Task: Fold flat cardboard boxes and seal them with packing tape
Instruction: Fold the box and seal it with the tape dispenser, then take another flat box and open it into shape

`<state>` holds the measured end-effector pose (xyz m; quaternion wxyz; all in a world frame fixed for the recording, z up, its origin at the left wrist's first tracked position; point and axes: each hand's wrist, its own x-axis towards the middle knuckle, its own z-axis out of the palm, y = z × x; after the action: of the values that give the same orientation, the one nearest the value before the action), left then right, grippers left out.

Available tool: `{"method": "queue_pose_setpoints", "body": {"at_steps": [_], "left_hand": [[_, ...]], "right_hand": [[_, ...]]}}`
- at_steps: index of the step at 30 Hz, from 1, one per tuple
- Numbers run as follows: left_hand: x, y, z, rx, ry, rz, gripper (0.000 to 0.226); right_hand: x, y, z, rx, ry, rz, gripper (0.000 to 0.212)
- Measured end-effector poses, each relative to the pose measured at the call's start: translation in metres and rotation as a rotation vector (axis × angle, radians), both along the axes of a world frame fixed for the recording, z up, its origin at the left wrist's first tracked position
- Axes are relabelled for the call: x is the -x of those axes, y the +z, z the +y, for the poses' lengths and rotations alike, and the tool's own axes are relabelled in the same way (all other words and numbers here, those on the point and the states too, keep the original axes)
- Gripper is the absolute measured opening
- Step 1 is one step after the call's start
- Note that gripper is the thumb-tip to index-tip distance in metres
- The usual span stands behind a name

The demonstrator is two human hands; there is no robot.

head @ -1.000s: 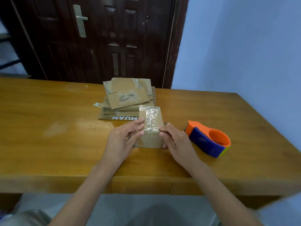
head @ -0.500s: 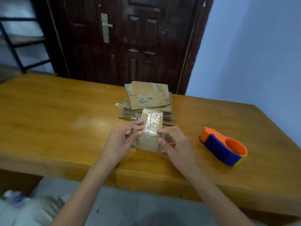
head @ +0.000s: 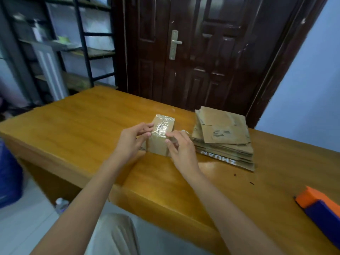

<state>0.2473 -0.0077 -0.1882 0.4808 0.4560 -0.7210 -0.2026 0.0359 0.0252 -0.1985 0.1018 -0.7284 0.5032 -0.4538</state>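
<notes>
**Small taped box, both hands on it: handling notes**

Box sits on the table, between the two hands, w/ its taped top facing up and away from the person. Left hand grips the box's left side: fingers curled onto the top edge, thumb below, pinching the edge where the clear tape ends. Right hand is on the box's right side, fingers curled over the corner and pressing the tape end down; whether thumb is under the box, can't tell.

Handling, as judged: box looks small and prob. empty, so light; it will slide on the glossy table if pushed from one side only, hence a hand on each side. Cardboard looks thin and worn, stiff along edges and corners but likely to dent mid-panel. Tape is wrinkled and shiny, so slick under fingertips. Best hold is the bare side walls near the corners, not the taped strip.

Just right of the right hand: stack of flat boxes, close but not clearly touching it. Tape dispenser lies well to the right of that hand, near table's near edge, partly cut off by frame.
</notes>
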Motion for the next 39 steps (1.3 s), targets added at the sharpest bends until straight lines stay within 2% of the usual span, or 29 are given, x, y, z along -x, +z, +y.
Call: {"method": "queue_pose_setpoints", "body": {"at_steps": [7,15,22,24,26,29,31,34,36,37,39], "left_hand": [[0.013,-0.007,-0.068,0.028,-0.033,0.065,0.006],[0.036,-0.013,-0.097,0.019,-0.057,0.120,0.007],[0.030,0.022,-0.096,-0.208,-0.069,0.068,0.004],[0.029,0.037,-0.091,-0.243,-0.064,0.045,0.012],[0.030,0.054,-0.085,-0.236,-0.031,-0.003,0.021],[0.034,0.079,-0.079,-0.132,0.034,-0.070,0.023],[0.046,0.091,-0.075,-0.055,0.048,-0.117,0.022],[0.088,0.094,-0.064,0.003,0.029,-0.255,0.023],[0.123,0.085,-0.053,0.031,-0.009,-0.398,0.026],[0.139,0.078,-0.047,0.042,-0.034,-0.455,0.027],[0.161,0.065,-0.039,0.074,-0.073,-0.530,0.025]], "right_hand": [[0.005,0.001,-0.063,0.002,-0.060,0.013,0.018],[0.016,0.002,-0.082,0.010,-0.116,-0.059,0.015],[0.003,0.016,-0.069,-0.088,-0.202,-0.096,0.025],[0.002,0.030,-0.064,-0.135,-0.233,-0.180,0.032],[0.013,0.042,-0.059,-0.156,-0.240,-0.227,0.030],[0.051,0.056,-0.047,-0.043,-0.313,-0.065,0.018],[0.087,0.057,-0.042,0.012,-0.377,0.153,0.022],[0.135,0.050,-0.036,-0.166,-0.376,0.556,0.072],[0.156,0.042,-0.026,-0.285,-0.319,0.728,0.089],[0.163,0.036,-0.019,-0.293,-0.308,0.762,0.088],[0.171,0.027,-0.007,-0.216,-0.328,0.735,0.071]]}}
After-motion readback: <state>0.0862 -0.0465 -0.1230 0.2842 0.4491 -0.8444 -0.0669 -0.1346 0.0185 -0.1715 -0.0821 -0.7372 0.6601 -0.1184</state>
